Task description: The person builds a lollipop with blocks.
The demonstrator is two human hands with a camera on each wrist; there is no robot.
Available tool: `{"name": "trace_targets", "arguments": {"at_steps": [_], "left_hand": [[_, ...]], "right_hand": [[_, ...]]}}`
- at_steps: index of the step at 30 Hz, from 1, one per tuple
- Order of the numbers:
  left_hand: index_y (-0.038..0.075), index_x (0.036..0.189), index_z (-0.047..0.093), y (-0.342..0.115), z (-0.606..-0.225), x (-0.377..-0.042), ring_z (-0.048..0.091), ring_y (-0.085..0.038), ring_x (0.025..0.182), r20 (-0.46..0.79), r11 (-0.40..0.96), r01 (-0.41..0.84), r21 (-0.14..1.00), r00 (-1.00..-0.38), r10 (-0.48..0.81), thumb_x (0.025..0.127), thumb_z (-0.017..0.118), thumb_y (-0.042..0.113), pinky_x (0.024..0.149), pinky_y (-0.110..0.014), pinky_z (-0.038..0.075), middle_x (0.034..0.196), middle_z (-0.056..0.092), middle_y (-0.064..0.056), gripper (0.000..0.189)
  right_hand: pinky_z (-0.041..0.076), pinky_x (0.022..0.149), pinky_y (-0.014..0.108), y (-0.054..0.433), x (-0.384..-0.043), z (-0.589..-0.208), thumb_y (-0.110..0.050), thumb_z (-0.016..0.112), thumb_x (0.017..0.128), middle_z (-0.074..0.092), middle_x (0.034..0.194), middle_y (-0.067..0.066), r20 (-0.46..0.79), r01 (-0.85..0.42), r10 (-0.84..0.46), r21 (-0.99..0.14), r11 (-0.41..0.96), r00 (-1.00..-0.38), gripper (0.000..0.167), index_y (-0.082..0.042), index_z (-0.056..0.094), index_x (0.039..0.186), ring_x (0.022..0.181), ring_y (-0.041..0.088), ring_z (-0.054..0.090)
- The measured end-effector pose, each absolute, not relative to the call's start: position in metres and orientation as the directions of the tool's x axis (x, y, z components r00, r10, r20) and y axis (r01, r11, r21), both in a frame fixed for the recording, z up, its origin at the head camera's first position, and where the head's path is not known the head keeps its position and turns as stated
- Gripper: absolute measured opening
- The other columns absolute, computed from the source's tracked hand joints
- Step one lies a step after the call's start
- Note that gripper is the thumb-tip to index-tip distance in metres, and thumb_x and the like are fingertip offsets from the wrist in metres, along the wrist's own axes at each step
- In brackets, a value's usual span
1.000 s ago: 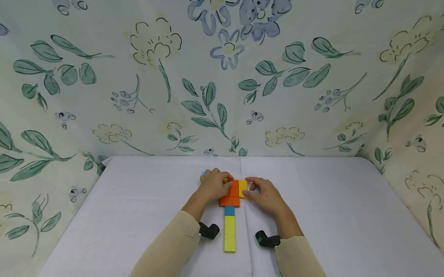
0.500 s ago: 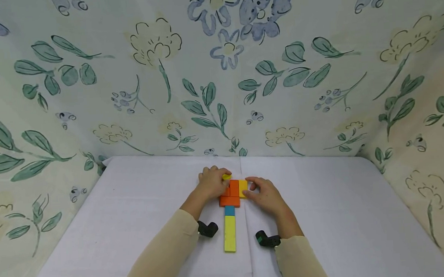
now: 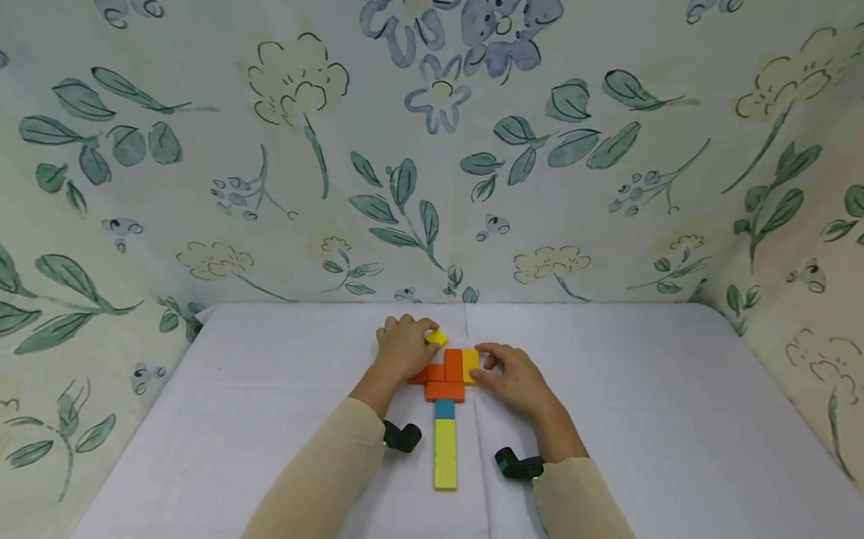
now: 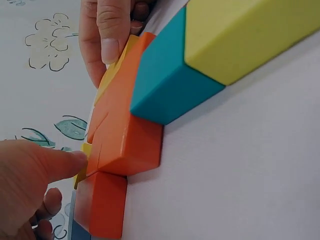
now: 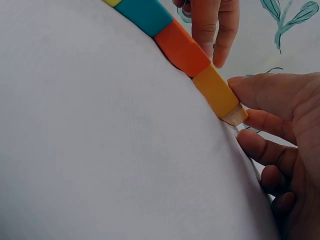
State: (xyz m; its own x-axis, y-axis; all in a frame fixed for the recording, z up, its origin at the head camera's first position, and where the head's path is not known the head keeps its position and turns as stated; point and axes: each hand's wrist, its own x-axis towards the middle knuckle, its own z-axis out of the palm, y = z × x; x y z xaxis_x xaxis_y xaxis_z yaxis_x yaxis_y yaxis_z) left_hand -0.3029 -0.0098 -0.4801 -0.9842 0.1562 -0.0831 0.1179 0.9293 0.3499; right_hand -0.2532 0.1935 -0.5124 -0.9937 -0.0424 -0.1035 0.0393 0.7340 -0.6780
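Flat coloured blocks form a figure on the white cloth. My left hand (image 3: pixel 401 351) pinches a small yellow block (image 3: pixel 437 338) just beyond the orange blocks (image 3: pixel 444 391). In the left wrist view its thumb (image 4: pixel 70 162) lies against a yellow piece behind the orange ones. My right hand (image 3: pixel 516 382) holds a deeper yellow block (image 3: pixel 470 366) between thumb and finger, against the right side of the orange group. A blue block (image 3: pixel 444 410) and a long yellow strip (image 3: pixel 445 454) run toward me below. The left hand hides part of the figure.
White cloth (image 3: pixel 627 422) covers the table. Floral fabric (image 3: pixel 426 141) hangs behind and at both sides. A blue-grey block (image 4: pixel 80 231) shows beside an orange one in the left wrist view. Black wrist cameras (image 3: pixel 403 437) jut from both sleeves.
My left hand has shifted left and slightly away, uncovering more of the small yellow block and an orange block at the left. The right hand stays at its deeper yellow block.
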Motion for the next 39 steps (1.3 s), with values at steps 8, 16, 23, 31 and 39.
{"name": "trace_targets", "arguments": {"at_steps": [8, 16, 23, 31, 39], "left_hand": [[0.025, 0.134, 0.065, -0.012, -0.482, -0.310, 0.045, -0.033, 0.116, -0.070, 0.924, 0.061, 0.377, -0.993, 0.094, 0.097, 0.067, 0.044, 0.101, -0.047, 0.036, 0.128, 0.061, -0.010, 0.041], [0.020, 0.124, 0.070, -0.023, -0.488, -0.320, 0.046, -0.036, 0.119, -0.073, 0.881, -0.043, 0.470, -0.997, -0.009, 0.097, 0.068, 0.041, 0.101, -0.050, 0.038, 0.127, 0.060, -0.013, 0.034], [0.025, 0.128, 0.070, -0.030, -0.489, -0.325, 0.047, -0.035, 0.118, -0.142, 0.860, -0.049, 0.508, -0.989, 0.028, 0.095, 0.070, 0.042, 0.099, -0.049, 0.039, 0.129, 0.060, -0.012, 0.037], [0.020, 0.127, 0.070, -0.032, -0.486, -0.325, 0.048, -0.034, 0.118, -0.109, 0.881, -0.005, 0.473, -0.993, 0.052, 0.097, 0.069, 0.041, 0.103, -0.049, 0.039, 0.126, 0.062, -0.011, 0.036], [0.015, 0.128, 0.068, -0.030, -0.492, -0.326, 0.048, -0.034, 0.120, -0.087, 0.880, 0.013, 0.474, -0.994, 0.062, 0.100, 0.064, 0.041, 0.107, -0.050, 0.037, 0.130, 0.062, -0.011, 0.039]], "right_hand": [[0.042, 0.089, 0.039, 0.190, -0.253, -0.511, -0.037, 0.075, 0.092, 0.059, 0.103, -0.002, -0.108, 0.053, -0.028, -0.676, 0.735, -0.994, 0.050, -0.025, 0.062, 0.138, 0.104, 0.021, 0.049], [0.042, 0.086, 0.039, 0.191, -0.253, -0.512, -0.037, 0.075, 0.092, 0.058, 0.103, -0.002, -0.113, 0.057, -0.025, -0.666, 0.744, -0.993, 0.050, -0.024, 0.062, 0.138, 0.103, 0.021, 0.049], [0.042, 0.087, 0.039, 0.192, -0.253, -0.512, -0.037, 0.075, 0.092, 0.058, 0.104, -0.001, -0.117, 0.065, -0.018, -0.668, 0.741, -0.993, 0.050, -0.025, 0.061, 0.138, 0.103, 0.021, 0.049], [0.043, 0.088, 0.039, 0.191, -0.253, -0.511, -0.037, 0.075, 0.092, 0.058, 0.104, -0.001, -0.118, 0.073, -0.009, -0.670, 0.739, -0.993, 0.050, -0.025, 0.061, 0.139, 0.104, 0.021, 0.049], [0.042, 0.086, 0.039, 0.191, -0.253, -0.513, -0.038, 0.075, 0.092, 0.058, 0.103, -0.001, -0.127, 0.082, -0.006, -0.674, 0.734, -0.992, 0.050, -0.025, 0.062, 0.138, 0.103, 0.021, 0.049]]}}
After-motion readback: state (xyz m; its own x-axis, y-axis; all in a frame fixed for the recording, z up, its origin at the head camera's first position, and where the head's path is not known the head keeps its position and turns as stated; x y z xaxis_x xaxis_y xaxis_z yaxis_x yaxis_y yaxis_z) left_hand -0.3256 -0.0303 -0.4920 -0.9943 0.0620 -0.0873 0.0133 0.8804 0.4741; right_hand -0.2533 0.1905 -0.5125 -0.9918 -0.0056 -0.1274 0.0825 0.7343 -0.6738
